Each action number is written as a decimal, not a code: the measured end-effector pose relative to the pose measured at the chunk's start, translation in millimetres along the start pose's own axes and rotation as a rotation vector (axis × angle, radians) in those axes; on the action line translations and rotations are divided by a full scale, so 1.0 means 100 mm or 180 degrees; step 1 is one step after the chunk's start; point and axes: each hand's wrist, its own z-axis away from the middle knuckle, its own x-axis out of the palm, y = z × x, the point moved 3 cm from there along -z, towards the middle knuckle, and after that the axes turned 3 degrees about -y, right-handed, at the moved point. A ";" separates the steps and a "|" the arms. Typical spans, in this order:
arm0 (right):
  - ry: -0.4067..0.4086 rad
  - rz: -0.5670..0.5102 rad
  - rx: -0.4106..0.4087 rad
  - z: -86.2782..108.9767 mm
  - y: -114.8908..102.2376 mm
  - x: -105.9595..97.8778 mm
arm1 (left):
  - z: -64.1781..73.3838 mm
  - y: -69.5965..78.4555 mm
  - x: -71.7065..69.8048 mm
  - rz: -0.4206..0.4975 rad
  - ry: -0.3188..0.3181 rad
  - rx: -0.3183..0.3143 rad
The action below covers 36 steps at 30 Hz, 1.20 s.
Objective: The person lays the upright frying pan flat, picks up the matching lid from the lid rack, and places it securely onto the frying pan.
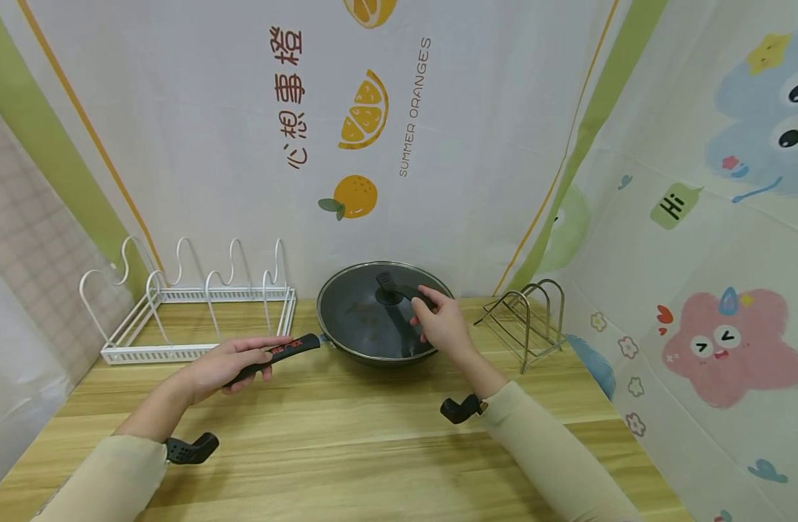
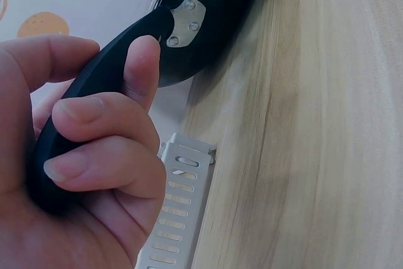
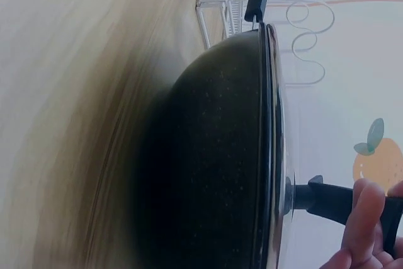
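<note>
A dark wok stands on the wooden table, covered by a glass lid with a metal rim. My left hand grips the wok's black handle, fingers curled round it in the left wrist view, where a riveted metal plate joins handle to pan. My right hand holds the black lid handle between thumb and fingers, above the lid's right side. In the right wrist view the lid's rim lies along the wok's rim.
A white wire rack with curved dividers stands at the back left, close to the left hand. Right of the wok is a small metal rack. A printed curtain hangs behind the wooden table.
</note>
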 end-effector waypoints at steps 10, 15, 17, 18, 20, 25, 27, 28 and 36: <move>0.0118 -0.0016 -0.0022 0.03 -0.02 0.06 | 0.01 0.01 0.01 0.0053 -0.0010 -0.0022; 0.0133 0.0008 -0.0013 0.05 -0.03 0.08 | 0.01 0.01 0.01 0.0045 -0.0013 -0.0012; 0.0139 0.0011 -0.0007 0.05 -0.02 0.09 | 0.00 0.01 0.01 0.0044 -0.0018 -0.0013; 0.0143 0.0008 -0.0009 0.05 -0.02 0.10 | 0.00 0.01 0.01 0.0044 -0.0022 -0.0014; 0.0156 0.0005 -0.0017 0.05 -0.02 0.11 | 0.00 0.01 0.01 0.0046 -0.0025 -0.0016; 0.0190 -0.0005 -0.0031 0.09 -0.07 0.13 | 0.01 0.01 0.01 0.0031 -0.0017 -0.0020; 0.0195 0.0010 -0.0017 0.10 -0.08 0.14 | 0.01 0.01 0.01 0.0023 -0.0009 -0.0028; 0.0194 0.0025 -0.0008 0.10 -0.09 0.15 | 0.01 0.02 0.01 0.0021 -0.0003 -0.0033; 0.0226 0.0125 -0.0006 0.12 -0.09 0.17 | 0.01 0.02 0.01 0.0005 0.0008 -0.0044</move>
